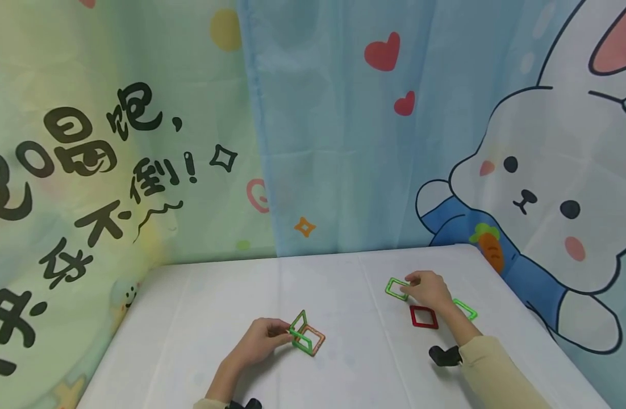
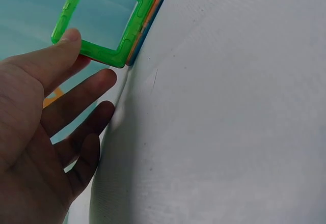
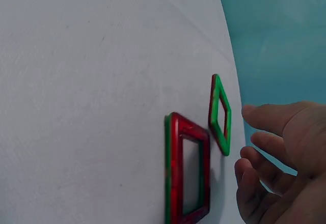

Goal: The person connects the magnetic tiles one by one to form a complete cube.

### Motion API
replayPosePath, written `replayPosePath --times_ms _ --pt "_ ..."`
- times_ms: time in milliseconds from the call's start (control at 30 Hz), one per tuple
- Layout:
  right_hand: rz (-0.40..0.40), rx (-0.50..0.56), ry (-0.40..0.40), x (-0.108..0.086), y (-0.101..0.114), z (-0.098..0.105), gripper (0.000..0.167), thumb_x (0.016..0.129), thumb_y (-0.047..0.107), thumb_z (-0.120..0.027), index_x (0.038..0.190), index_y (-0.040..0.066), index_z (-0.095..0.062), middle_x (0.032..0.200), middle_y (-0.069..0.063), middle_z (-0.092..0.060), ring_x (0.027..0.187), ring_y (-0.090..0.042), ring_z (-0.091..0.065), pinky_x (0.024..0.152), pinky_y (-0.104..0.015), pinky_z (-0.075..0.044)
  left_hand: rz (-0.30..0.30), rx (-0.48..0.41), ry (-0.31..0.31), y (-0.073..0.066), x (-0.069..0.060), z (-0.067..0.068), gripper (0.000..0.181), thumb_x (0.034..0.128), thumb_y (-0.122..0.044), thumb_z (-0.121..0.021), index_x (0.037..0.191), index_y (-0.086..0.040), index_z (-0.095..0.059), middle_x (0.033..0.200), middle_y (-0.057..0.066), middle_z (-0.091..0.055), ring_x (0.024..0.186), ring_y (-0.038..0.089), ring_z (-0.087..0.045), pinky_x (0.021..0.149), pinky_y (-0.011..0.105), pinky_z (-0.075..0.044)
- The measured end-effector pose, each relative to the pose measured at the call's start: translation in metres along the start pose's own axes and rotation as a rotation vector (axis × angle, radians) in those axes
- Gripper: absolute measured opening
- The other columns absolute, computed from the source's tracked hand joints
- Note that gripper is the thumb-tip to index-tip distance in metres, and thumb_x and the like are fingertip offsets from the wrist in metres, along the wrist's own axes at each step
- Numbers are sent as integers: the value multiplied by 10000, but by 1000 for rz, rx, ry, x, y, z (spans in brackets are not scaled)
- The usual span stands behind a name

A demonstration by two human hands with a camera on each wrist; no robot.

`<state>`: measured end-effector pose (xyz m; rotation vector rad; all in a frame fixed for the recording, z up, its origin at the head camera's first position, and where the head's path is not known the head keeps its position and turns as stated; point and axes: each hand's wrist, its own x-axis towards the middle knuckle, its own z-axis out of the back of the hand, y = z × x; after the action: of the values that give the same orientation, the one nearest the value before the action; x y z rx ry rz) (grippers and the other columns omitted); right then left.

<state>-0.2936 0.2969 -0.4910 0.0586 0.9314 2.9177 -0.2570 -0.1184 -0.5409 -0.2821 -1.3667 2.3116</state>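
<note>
My left hand (image 1: 264,341) pinches a green square magnetic tile (image 2: 136,18) between thumb and fingers, its other fingers loosely bent. That tile joins an orange square tile (image 1: 317,339) lying on the table, and another green tile (image 1: 299,320) stands at the far side of the same piece. My right hand (image 1: 429,291) hovers at a green square tile (image 3: 227,127) lying on the table; a small gap shows between thumb and tile in the right wrist view. Just nearer lies a dark red square tile (image 1: 424,326), with green along its edge in the right wrist view.
Another green tile (image 1: 465,309) lies beyond the right wrist, partly hidden by the arm. The white-covered table (image 1: 354,363) ends at a printed curtain (image 1: 333,170) behind. Black wrist-camera mounts (image 1: 444,356) sit at the wrists, close to the table.
</note>
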Motion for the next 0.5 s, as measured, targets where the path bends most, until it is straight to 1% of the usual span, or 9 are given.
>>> replayPosePath --times_ms 133,233,333,500 --pt "-31 -10 13 1 -6 -4 464 853 203 -725 1169 -117 -611 1022 -236 -639 932 -355 -584 787 -485 -479 9 -9 -7 1 -2 0 256 888 -273 -723 1033 -63 -729 890 -40 -709 821 118 -643 729 283 -503" --pt "-35 -10 21 2 -9 -5 507 844 222 -727 1180 -135 -597 1038 -254 -632 925 -353 -580 777 -475 -487 23 -23 -6 1 -3 0 280 893 -300 -713 1048 -66 -726 898 -44 -711 826 120 -646 724 280 -505" --pt "-48 -4 27 2 -12 -7 533 844 233 -722 1192 -146 -585 1064 -263 -625 938 -346 -572 794 -475 -487 34 -48 0 1 -3 0 308 903 -326 -697 1067 -66 -720 898 -47 -713 833 128 -653 724 285 -508" --pt "-74 17 31 5 -17 -9 540 843 235 -726 1200 -144 -581 1074 -258 -616 926 -331 -546 790 -461 -487 45 -91 15 1 -2 2 337 930 -353 -657 1089 -62 -716 890 -50 -717 857 138 -664 787 325 -502"
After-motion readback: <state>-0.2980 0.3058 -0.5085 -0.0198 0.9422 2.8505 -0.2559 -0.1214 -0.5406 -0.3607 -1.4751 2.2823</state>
